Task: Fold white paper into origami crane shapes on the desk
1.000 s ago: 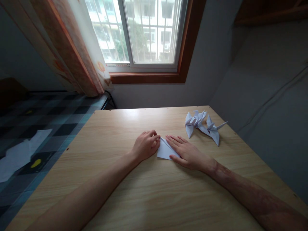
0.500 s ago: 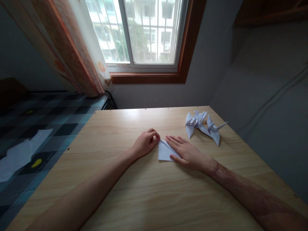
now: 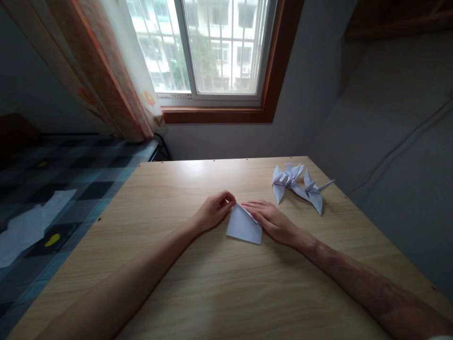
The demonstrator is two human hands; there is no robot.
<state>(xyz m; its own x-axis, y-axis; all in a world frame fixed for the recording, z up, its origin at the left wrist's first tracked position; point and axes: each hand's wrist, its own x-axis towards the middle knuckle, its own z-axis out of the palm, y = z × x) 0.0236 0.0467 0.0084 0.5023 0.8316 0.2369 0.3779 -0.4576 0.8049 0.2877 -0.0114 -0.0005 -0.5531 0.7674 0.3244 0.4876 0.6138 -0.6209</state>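
A small sheet of folded white paper (image 3: 244,229) sits near the middle of the wooden table, its wide edge toward me. My left hand (image 3: 216,208) is closed, thumb and forefinger pinching the paper's far tip. Along the slanted right edge, where a narrow folded strip shows, my right hand (image 3: 272,221) holds the paper with its thumb on the near side and its straight fingers beyond the fold. Part of that edge is hidden under the right hand.
White origami cranes (image 3: 288,179) lie together at the table's (image 3: 191,293) far right. On the left, a checked bed (image 3: 21,189) carries loose white paper (image 3: 31,226). A curtain (image 3: 106,71) hangs beside the window (image 3: 226,52) behind the table.
The paper has turned a little and shows a wider face toward me. My right hand has shifted from lying flat over it to its right edge. The left hand keeps its pinch.
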